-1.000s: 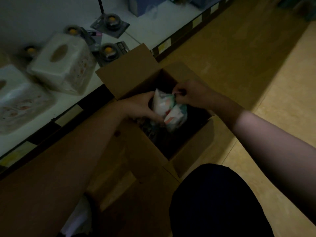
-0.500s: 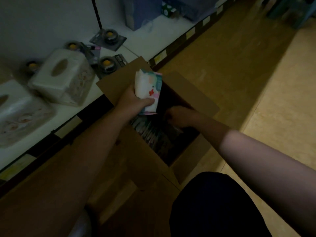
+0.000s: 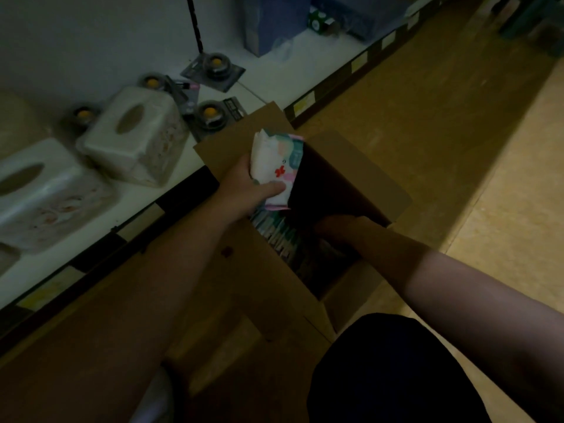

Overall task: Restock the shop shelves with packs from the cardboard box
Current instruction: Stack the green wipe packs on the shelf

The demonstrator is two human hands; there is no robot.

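Dim feed, low contrast. Left grip [image 3: 247,187] is closed on one pack [image 3: 274,166]: thumb across its front face, fingers behind it. The pack stands upright, white with pastel print and a red mark, and is held over the far-left corner of the cardboard box [image 3: 370,181], in front of the raised far-left flap.

Right grip [image 3: 338,227] is down inside the box on the right, in deep shadow. I can't tell whether its fingers are open or around anything. The forearm crosses the box's right rim.

The box sits open on the floor [image 3: 427,123], flaps out, hard against the front edge of the bottom shelf [image 3: 274,65]. A row of packs [image 3: 280,239] stands on edge along the box's left inner side, just below the held pack.

On the shelf, left of the box, are two white tissue boxes [image 3: 137,132] with oval openings, the far one tilted. Carded round items with yellow centres [image 3: 213,64] lie flat behind them, and one is just beside the box flap. Blue packaging [image 3: 265,22] stands further back. My view also catches a dark trouser knee [image 3: 396,370] in the near right.
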